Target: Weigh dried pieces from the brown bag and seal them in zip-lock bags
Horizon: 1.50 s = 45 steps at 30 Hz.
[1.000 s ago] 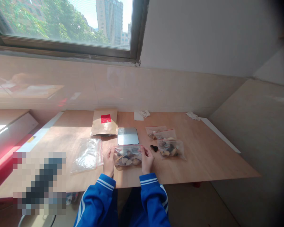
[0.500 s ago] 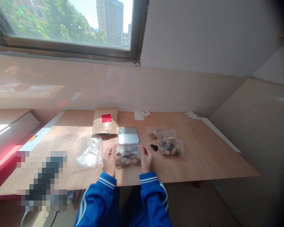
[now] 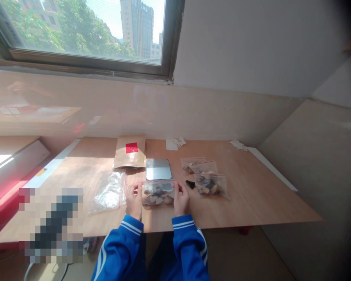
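Observation:
Near the table's front edge lies a clear zip bag (image 3: 158, 194) holding brown, tan and dark pieces that look like dried slices. My left hand (image 3: 134, 200) pinches its upper left corner, and my right hand (image 3: 181, 198) pinches the upper right corner. The red zip strip runs between the two hands. Just behind the bag sits a flat silver scale (image 3: 158, 168). A small black piece (image 3: 190, 184) rests on the table to the right of my right hand. Left of my left hand are flat clear zip bags (image 3: 107, 192).
More filled zip bags (image 3: 211, 185) overlap on the right. A brown paper pouch (image 3: 130, 156) with a red label stands behind, left of the scale. Crumpled white paper (image 3: 179, 142) lies at the back of the wooden table (image 3: 263, 195). A blurred dark patch covers the left front.
Both hands keep their hold on the bag's corners, with only a slight shift of the fingers. The whole view has moved a little; the other things stay in place.

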Each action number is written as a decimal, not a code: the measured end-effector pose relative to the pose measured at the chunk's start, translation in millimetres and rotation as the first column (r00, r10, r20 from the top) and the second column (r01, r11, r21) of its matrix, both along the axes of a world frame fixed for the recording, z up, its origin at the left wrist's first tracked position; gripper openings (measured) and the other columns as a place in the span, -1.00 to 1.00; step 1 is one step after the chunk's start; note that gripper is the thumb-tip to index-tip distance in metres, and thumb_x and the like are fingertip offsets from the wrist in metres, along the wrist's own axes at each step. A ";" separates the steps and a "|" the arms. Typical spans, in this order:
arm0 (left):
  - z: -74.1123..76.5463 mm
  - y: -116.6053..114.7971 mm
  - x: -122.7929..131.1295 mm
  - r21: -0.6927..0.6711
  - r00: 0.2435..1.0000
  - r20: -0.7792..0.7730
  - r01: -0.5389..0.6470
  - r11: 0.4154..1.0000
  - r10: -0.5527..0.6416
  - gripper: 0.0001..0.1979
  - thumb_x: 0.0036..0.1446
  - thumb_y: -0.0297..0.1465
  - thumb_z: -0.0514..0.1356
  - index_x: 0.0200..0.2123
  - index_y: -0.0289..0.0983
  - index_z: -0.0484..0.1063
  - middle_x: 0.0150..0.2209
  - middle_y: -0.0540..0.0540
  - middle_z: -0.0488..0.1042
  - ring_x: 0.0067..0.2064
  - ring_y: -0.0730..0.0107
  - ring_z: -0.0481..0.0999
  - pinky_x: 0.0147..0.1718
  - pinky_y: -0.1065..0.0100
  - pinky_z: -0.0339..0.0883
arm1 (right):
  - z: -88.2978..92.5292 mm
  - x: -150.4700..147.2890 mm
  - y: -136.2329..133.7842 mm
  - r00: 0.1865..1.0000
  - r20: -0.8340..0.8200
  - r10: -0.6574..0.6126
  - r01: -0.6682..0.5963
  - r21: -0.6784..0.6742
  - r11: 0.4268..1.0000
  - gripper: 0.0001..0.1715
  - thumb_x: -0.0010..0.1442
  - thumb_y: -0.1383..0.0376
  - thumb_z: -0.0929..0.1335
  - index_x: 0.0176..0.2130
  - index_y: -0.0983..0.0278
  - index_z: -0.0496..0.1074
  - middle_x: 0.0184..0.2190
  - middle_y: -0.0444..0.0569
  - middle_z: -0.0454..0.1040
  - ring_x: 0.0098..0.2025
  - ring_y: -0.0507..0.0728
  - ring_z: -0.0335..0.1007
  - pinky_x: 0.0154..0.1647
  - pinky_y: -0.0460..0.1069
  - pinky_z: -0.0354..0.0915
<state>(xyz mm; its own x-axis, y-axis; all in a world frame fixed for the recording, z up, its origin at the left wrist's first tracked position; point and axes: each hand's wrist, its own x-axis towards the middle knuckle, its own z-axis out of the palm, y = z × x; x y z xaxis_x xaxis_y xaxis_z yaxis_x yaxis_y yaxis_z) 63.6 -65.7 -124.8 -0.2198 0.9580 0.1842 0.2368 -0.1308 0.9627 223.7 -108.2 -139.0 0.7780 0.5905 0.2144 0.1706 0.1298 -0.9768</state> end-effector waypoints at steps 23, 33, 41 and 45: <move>-0.1 -0.7 6.2 -0.024 0.987 0.133 0.095 0.995 -0.091 -0.61 0.01 -0.07 0.19 -0.29 -0.29 0.46 -0.32 -0.09 0.43 -0.39 0.41 0.37 -0.40 0.39 0.26 | -2.6 -1.6 -0.1 0.993 0.108 -0.049 0.048 0.017 0.999 -0.49 0.21 -0.03 0.20 -0.27 0.34 0.43 -0.39 0.07 0.51 -0.35 0.13 0.41 -0.28 -0.02 0.29; -4.6 0.9 4.5 -0.020 0.982 0.158 0.108 0.994 -0.104 -0.66 0.01 -0.11 0.21 -0.28 -0.26 0.46 -0.30 -0.06 0.44 -0.37 0.44 0.38 -0.36 0.40 0.28 | 1.2 -3.8 -1.0 0.989 0.124 -0.083 0.080 0.029 0.996 -0.53 0.21 -0.02 0.20 -0.33 0.31 0.40 -0.41 0.05 0.48 -0.36 0.12 0.35 -0.27 -0.02 0.24; 8.7 1.3 0.6 0.018 0.961 0.163 0.222 0.975 -0.222 -0.67 0.04 -0.16 0.19 -0.21 -0.27 0.45 -0.19 -0.13 0.45 -0.23 0.36 0.46 -0.25 0.35 0.34 | 0.3 -5.1 -5.0 0.991 0.133 -0.024 0.018 0.041 0.999 -0.63 0.18 0.05 0.25 -0.26 0.31 0.37 -0.35 0.00 0.43 -0.35 0.10 0.28 -0.26 -0.04 0.22; 11.9 1.6 0.3 0.036 0.952 0.157 0.259 0.965 -0.261 -0.71 0.02 -0.19 0.22 -0.27 -0.27 0.50 -0.12 -0.16 0.42 -0.12 0.30 0.45 -0.18 0.33 0.34 | -0.1 -5.6 -4.9 0.986 0.165 0.032 -0.041 0.050 0.998 -0.68 0.14 0.10 0.31 -0.28 0.32 0.38 -0.37 -0.04 0.39 -0.36 0.08 0.24 -0.27 -0.05 0.22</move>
